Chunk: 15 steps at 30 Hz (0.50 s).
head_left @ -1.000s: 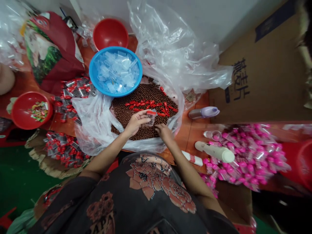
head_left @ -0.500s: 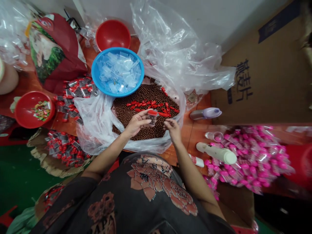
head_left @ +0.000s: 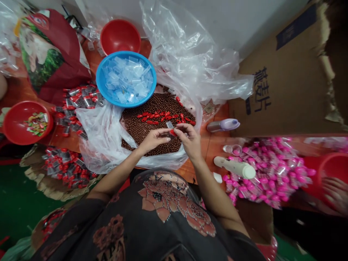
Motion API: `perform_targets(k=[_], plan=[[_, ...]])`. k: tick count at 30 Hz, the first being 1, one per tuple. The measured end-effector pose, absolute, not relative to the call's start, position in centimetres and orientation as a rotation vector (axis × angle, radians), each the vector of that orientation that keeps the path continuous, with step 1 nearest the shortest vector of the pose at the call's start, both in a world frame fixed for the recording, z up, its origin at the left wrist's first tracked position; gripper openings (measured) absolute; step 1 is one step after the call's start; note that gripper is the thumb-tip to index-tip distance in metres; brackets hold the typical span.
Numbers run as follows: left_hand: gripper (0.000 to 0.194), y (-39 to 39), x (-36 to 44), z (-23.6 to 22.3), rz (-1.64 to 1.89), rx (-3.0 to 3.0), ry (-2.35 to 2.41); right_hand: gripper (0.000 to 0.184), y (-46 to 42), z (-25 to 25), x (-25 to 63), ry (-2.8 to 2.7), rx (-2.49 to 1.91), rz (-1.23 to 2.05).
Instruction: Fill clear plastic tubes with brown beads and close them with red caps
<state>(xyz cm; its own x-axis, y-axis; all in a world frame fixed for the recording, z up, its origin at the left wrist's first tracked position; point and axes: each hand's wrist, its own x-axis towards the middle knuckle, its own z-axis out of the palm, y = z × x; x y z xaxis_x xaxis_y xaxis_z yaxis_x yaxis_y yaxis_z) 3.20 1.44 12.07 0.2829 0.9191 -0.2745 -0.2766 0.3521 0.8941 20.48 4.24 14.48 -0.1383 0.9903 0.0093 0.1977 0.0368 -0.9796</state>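
Over a heap of small brown balls, my left hand grips a small clear container with a red cap. My right hand has its thumb and fingers closed at the red cap, so both hands meet on this piece and partly hide it. Just beyond the fingers, a small clear box lies on the balls. Several loose red caps are scattered across the heap, which rests in an open plastic bag.
A blue basin full of clear boxes stands behind the heap. Filled red-capped containers pile up at left. To the right are a lilac-topped bottle, pink-capped containers and a cardboard box. Another person's hand touches a red bucket.
My right hand has risen from the balls and moved left to the container in my left hand, closing on its cap. At far right, another person's hand has come into view.
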Motion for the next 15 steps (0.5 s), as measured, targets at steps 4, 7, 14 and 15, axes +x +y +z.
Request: perform_targets(k=[4,7,14,15], plan=[[0.043,1.29,3.09,11.99,0.93,0.869,0.921,0.021,3.76,14.3,20.91,-1.482,-1.227,1.26],[0.044,1.27,3.16,12.22,0.948,0.828,0.903,0.029,3.72,14.47,21.31,-1.412,-1.203,1.333],[0.045,1.62,3.18,12.41,0.917,0.857,0.894,0.028,3.77,14.4,21.42,-1.469,-1.216,1.219],[0.045,1.64,3.17,12.31,0.914,0.872,0.894,0.026,3.72,14.42,21.43,-1.495,-1.228,1.178]])
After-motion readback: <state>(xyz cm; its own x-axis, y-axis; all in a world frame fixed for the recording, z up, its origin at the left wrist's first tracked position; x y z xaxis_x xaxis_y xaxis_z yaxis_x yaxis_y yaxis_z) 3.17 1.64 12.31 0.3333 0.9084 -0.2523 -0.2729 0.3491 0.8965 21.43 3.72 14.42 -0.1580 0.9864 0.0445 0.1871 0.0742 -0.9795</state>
